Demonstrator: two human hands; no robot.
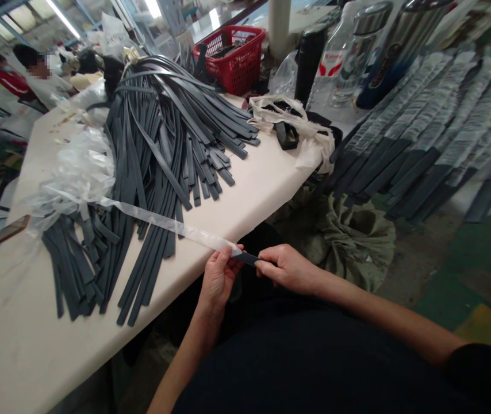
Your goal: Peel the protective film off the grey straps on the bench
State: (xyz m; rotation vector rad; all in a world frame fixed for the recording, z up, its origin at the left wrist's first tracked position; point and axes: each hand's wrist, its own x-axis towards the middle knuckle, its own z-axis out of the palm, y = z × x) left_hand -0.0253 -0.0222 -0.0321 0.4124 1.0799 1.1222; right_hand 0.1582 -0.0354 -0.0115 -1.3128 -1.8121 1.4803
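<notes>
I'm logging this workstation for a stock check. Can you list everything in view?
table: one, cream, lower left to far end
loose strips: large pile, dark grey, across the table
crumpled plastic: one heap, clear, left on the table
basket: one, red, table's far end
white bag: one, holds black pieces, table's right edge
bottle: one, black, right of the basket
flasks: at least two, steel, upper right
sleeved strips: many, dark grey in clear sleeves, right
sack: one, grey-green, on the floor
other person: one, far upper left
clear sleeve: one, transparent, over the table edge
dark strip: one, dark grey, end showing from the sleeve
left hand: pinches the clear sleeve
right hand: pinches the dark strip
</notes>
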